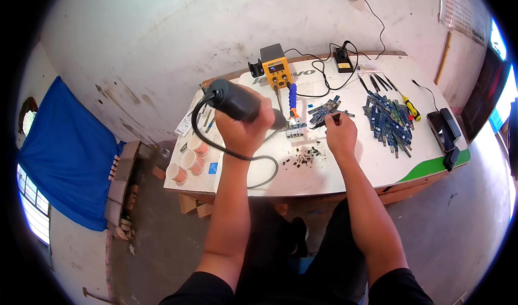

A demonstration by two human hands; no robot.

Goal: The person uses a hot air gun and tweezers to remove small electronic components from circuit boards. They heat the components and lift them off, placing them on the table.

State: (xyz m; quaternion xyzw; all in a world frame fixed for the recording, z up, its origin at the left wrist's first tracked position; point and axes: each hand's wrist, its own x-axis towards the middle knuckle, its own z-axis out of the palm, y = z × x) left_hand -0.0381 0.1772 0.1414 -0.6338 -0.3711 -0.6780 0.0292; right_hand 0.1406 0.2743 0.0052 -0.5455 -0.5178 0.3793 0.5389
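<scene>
My left hand (243, 129) is wrapped round a black hot air gun (232, 100), whose nozzle end is over a small metal fixture (295, 134) holding a circuit board. A grey cable loops down from the gun. My right hand (341, 132) grips black tweezers (327, 121), their tips beside the fixture. Behind them lies a small pile of circuit board strips (325, 108); a larger pile (384, 122) is to the right. Small dark chips (305, 157) are scattered in front of the fixture. A blue flexible nozzle (292, 97) stands just behind it.
On the white table (280, 178) are a yellow-and-black station (276, 67), paper cups (192, 162) at left, a stand (343, 63), several slim tools (380, 83), a yellow screwdriver (411, 108) and black eyewear or a device (443, 135) at right. A wall is behind; a blue cloth (70, 159) hangs left.
</scene>
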